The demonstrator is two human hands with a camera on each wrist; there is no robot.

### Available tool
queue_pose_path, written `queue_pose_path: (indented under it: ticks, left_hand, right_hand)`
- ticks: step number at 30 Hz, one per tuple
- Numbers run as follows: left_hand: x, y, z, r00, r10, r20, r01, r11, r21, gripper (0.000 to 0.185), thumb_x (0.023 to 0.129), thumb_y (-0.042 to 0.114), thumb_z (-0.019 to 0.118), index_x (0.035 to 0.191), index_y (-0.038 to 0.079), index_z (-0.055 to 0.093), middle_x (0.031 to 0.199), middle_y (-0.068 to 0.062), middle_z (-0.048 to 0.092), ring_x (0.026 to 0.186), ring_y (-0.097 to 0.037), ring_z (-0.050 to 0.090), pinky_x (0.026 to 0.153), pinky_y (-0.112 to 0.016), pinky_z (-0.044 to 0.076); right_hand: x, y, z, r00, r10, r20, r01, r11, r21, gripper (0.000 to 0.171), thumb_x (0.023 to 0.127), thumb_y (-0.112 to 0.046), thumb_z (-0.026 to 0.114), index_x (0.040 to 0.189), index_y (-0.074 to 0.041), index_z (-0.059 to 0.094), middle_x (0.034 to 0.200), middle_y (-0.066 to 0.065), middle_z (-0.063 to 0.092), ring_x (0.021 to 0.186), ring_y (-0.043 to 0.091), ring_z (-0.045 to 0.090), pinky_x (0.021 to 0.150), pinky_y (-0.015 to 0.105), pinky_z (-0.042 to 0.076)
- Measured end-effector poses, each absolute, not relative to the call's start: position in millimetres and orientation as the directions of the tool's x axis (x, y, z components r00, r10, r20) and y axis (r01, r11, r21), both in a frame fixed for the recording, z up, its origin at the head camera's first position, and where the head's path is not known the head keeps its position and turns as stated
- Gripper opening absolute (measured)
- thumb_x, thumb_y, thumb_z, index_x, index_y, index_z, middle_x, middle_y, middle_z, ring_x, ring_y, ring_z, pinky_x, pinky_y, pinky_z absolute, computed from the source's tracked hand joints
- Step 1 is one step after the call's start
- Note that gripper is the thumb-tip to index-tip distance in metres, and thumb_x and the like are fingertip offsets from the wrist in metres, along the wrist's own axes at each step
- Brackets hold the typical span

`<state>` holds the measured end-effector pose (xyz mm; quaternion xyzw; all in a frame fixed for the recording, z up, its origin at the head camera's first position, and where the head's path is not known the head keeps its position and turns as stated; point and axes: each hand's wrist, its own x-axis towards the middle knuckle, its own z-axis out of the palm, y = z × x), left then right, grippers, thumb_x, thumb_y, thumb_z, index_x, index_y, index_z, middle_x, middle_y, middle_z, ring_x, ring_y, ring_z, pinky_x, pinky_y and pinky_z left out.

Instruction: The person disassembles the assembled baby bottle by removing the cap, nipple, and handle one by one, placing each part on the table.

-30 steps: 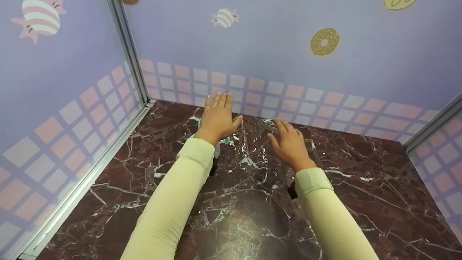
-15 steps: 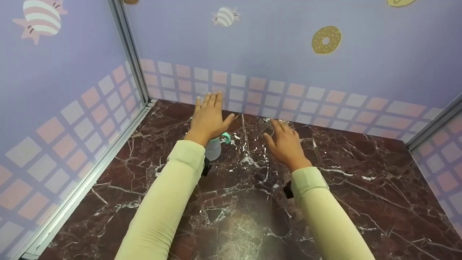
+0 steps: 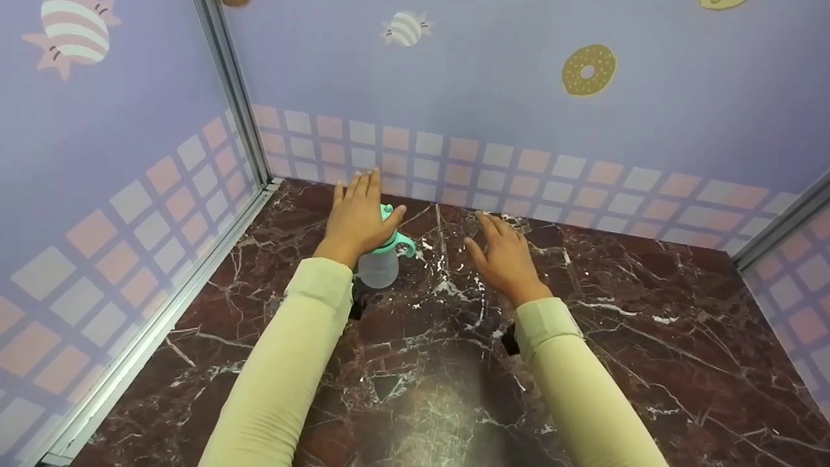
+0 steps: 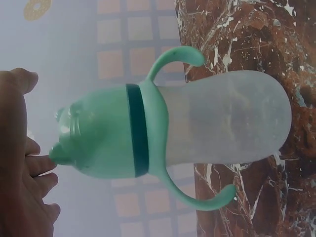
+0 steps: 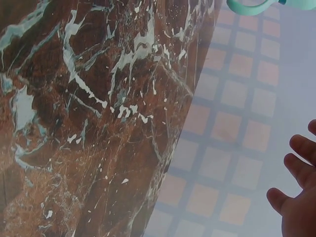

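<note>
1. The baby bottle (image 3: 381, 256) stands upright on the marble bench (image 3: 616, 363), just under the left hand (image 3: 355, 219).
2. Left fingers (image 3: 356, 188) extended, holding nothing; palm over the teal cap (image 4: 101, 140).
3. The right hand (image 3: 504, 259) hovers farther right, fingers relaxed and empty.

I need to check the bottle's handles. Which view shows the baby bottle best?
The left wrist view: the whole baby bottle with both handles. In the head view the left hand covers its top; the right wrist view catches only a handle.

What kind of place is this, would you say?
Probably a staged booth, not a real kitchen: a dark red marble-patterned tabletop boxed in by lilac panels printed with doughnuts and sweets, holding a frosted baby bottle with mint-green handles.
</note>
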<state>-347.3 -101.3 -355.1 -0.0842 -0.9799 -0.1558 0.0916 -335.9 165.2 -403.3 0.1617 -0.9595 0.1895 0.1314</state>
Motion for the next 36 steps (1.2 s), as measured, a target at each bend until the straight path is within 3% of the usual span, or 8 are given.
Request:
queue_pose_path:
  ticks: [14,22,36]
  left_hand:
    - [-343.9,-117.8,-364.2,-0.971,0.114,0.212,0.184,0.919,0.349,0.089,0.095,0.066,0.033,0.156,0.005,0.011,0.161,-0.017,0.019,0.150,-0.032,0.013,0.123,-0.050,0.001]
    - [-338.5,-127.9,-372.0,-0.980,0.099,0.171,0.167,0.875,0.454,0.093,0.093,0.069,0.036,0.156,0.007,0.008,0.162,-0.015,0.016,0.151,-0.031,0.010,0.123,-0.049,-0.002]
    - [-333.4,-146.1,-389.4,-0.989,0.081,0.125,0.137,0.825,0.548,0.098,0.089,0.076,0.034,0.156,0.007,0.014,0.161,-0.015,0.020,0.150,-0.033,0.014,0.123,-0.051,0.003]
  right_hand:
    - [-338.3,146.6,-402.6,-0.898,-0.283,0.337,-0.398,0.848,-0.349,0.059,0.100,-0.043,0.044,0.151,-0.014,0.035,0.149,0.016,0.042,0.136,0.035,0.042,0.113,0.056,0.030]
    - [-339.1,136.2,-402.1,-0.904,-0.287,0.316,-0.404,0.812,-0.421,0.061,0.100,-0.042,0.046,0.152,-0.014,0.032,0.151,0.017,0.039,0.135,0.040,0.042,0.116,0.056,0.026]
    - [-338.7,119.2,-403.4,-0.902,-0.310,0.299,-0.424,0.762,-0.490,0.061,0.100,-0.046,0.044,0.152,-0.018,0.031,0.151,0.013,0.038,0.138,0.034,0.041,0.115,0.049,0.032]
